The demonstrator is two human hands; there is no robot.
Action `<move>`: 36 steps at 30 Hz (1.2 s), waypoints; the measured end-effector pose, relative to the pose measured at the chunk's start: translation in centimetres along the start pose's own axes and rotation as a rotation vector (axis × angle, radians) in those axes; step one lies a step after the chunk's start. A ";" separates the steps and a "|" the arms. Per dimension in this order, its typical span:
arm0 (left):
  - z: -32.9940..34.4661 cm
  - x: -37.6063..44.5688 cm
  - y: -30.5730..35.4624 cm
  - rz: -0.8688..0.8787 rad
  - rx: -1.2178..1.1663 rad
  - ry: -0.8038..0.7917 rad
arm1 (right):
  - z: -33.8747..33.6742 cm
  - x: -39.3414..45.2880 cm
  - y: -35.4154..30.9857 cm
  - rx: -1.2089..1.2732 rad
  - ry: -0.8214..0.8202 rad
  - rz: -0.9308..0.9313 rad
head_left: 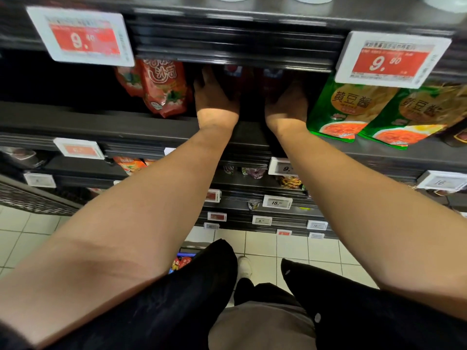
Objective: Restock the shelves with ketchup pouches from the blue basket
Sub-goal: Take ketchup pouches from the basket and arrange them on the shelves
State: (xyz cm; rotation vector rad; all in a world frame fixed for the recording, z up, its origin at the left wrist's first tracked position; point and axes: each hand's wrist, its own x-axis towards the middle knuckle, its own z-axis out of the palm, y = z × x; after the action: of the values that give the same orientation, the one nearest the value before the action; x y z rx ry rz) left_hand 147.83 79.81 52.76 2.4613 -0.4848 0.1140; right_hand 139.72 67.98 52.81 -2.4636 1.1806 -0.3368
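A person reaches both arms deep into a dark shelf, left hand and right hand flanking red ketchup pouches; whether the fingers grasp them cannot be told in the shadow. More pouches wait in the blue basket by the feet. A careless shove could topple the leaning red pouches alongside, or the green soybean-paste packs.

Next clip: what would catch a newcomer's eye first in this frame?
Two bare arms reach into a dark shelf, the left hand and right hand pressed against dark red pouches at the centre. Green sauce pouches stand to the right, under a red price tag.
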 end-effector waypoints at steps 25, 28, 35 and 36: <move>-11.3 -21.4 -24.8 -0.467 -0.546 -0.274 | 5.0 -25.9 -1.0 0.599 -0.199 -0.177; -11.4 -26.7 -30.9 -0.744 -0.432 -0.379 | 9.5 -28.5 0.8 0.455 -0.553 -0.011; -12.6 -37.9 -38.8 -1.086 -0.304 -0.506 | 18.5 -33.2 3.1 0.240 -0.883 0.002; -12.1 -39.0 -39.9 -1.123 -0.267 -0.509 | 20.1 -33.7 3.0 0.195 -0.939 -0.044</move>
State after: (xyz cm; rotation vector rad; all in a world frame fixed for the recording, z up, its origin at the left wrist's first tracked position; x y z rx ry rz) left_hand 126.75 128.84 32.54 2.1296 0.6800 -0.9670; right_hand 124.39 97.52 31.87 -2.0453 0.6364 0.6118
